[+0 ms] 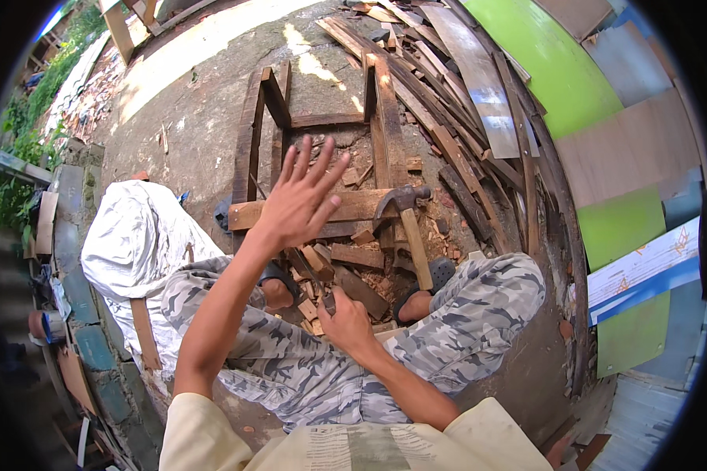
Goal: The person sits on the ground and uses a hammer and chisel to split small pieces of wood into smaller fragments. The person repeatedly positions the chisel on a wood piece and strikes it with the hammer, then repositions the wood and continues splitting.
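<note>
Left hand (302, 200) raised, fingers spread, holding nothing; right hand (346, 320) fingers closed among wood scraps (346, 271), beside hammer (408, 220).

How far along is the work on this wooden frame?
Done: the wooden frame already has side rails and crosspieces joined. In hand: the left hand is raised open over the front crosspiece; the right hand reaches down among wood scraps between the feet, its fingers closed on something small I cannot identify. The hammer lies idle. What is left cannot be judged.
</note>
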`<state>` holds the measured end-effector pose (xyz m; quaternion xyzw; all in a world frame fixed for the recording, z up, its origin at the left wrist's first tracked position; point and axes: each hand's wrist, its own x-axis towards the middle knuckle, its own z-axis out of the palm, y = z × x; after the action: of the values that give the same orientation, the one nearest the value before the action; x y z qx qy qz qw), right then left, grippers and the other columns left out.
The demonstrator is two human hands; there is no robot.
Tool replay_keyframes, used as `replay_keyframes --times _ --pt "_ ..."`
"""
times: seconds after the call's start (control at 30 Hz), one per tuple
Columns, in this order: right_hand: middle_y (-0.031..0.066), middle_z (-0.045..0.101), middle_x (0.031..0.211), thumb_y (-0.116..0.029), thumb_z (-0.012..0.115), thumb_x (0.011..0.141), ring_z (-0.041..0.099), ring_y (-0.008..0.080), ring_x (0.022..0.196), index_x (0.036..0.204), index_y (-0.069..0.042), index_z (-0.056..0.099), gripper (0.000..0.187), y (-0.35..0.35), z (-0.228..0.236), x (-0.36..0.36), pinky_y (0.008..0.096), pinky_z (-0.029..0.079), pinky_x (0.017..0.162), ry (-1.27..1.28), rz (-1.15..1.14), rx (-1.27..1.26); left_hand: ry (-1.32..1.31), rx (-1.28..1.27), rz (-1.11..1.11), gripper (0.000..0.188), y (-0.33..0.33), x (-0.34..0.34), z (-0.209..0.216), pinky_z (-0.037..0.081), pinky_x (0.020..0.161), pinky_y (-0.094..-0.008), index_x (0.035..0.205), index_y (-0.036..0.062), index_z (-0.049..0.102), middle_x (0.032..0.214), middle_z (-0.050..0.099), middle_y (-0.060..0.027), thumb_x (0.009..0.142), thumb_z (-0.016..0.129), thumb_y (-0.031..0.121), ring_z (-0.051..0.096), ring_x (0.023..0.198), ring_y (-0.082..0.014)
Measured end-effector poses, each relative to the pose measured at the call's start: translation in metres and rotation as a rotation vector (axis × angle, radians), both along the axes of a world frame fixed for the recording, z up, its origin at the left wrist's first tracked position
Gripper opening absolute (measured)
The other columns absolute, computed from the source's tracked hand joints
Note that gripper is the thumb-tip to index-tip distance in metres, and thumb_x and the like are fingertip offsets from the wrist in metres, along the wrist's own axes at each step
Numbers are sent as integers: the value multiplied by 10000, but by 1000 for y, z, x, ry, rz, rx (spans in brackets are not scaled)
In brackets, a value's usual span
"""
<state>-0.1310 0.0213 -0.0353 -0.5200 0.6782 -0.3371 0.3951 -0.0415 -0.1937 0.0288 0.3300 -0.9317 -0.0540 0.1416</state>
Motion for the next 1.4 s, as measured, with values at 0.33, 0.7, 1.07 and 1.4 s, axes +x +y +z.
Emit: replay_keyframes --times 0.33,0.7,1.07,1.4 --pt "293 663 753 -205 680 885 664 491 747 1018 27 531 307 16 -2 -9 558 527 672 57 78 59 235 -310 23 600 28 16 67 -2 1238 -535 1576 219 349 1675 165 -142 1021 440 429 37 1546 -410" --pt "295 647 707 -181 676 872 653 499 695 995 39 544 284 18 -3 -5 551 520 638 -38 57 17 161 -324 -36 604 11 30 0 -73 1213 -573 1599 209 286 1683 46 -185 1046 357 441 -64 1528 -468" --pt "278 659 731 -216 673 888 660 479 706 1047 34 573 312 14 -9 0 533 526 648 -6 25 38 837 119 620 679 54 33 19 134 1232 -456 1577 31 250 1645 221 -193 1028 550 296 162 1533 -353" --pt "257 662 717 -218 680 912 667 462 698 986 17 574 268 10 -5 1 523 521 616 -33 26 26 1143 1109 1048 581 167 37 -68 504 943 -353 1299 -82 542 1249 595 -167 1064 484 446 588 1096 -212"
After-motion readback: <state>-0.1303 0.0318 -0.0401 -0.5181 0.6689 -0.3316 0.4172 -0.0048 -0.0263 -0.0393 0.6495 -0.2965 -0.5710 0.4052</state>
